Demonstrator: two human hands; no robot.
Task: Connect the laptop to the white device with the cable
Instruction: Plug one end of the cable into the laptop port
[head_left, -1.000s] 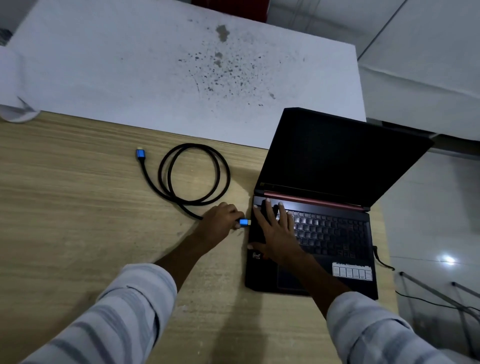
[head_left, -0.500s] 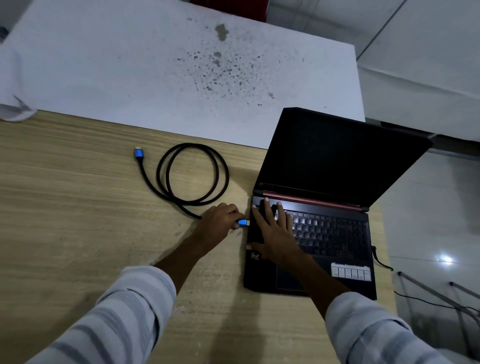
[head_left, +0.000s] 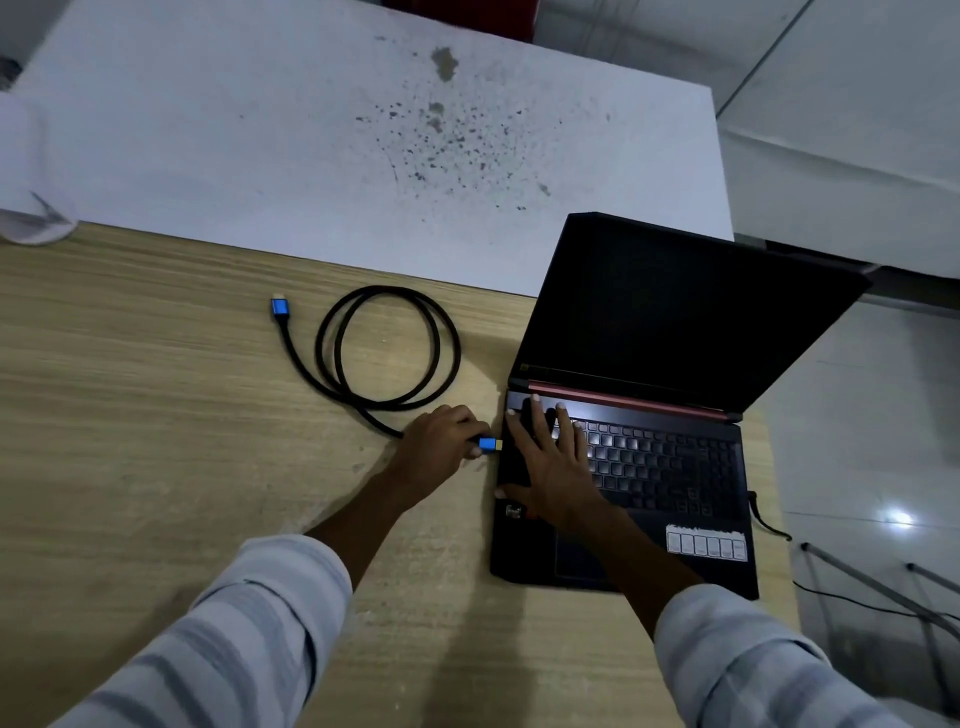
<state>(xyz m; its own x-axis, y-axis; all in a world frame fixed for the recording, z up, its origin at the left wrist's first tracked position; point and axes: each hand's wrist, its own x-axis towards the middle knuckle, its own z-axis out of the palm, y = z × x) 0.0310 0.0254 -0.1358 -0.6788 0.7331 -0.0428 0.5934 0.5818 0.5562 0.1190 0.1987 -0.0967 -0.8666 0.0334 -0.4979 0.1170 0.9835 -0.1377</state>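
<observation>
On wooden desk | I'm seeing left hand (head_left: 441, 447) pinching blue-tipped black braided cable (head_left: 395, 353) plug beside black laptop (head_left: 649, 415) | right hand (head_left: 550, 462) lying flat, released, on keyboard

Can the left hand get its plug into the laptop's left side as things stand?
Probably yes. The left hand holds the plug just short of the laptop, with only bare table between. The right hand rests flat on the keyboard, clear of that edge.

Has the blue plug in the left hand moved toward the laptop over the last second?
No real move. The blue plug, pinched in the left hand, sits just off the laptop's left edge as before, not yet inserted; the right hand presses the keyboard.
</observation>
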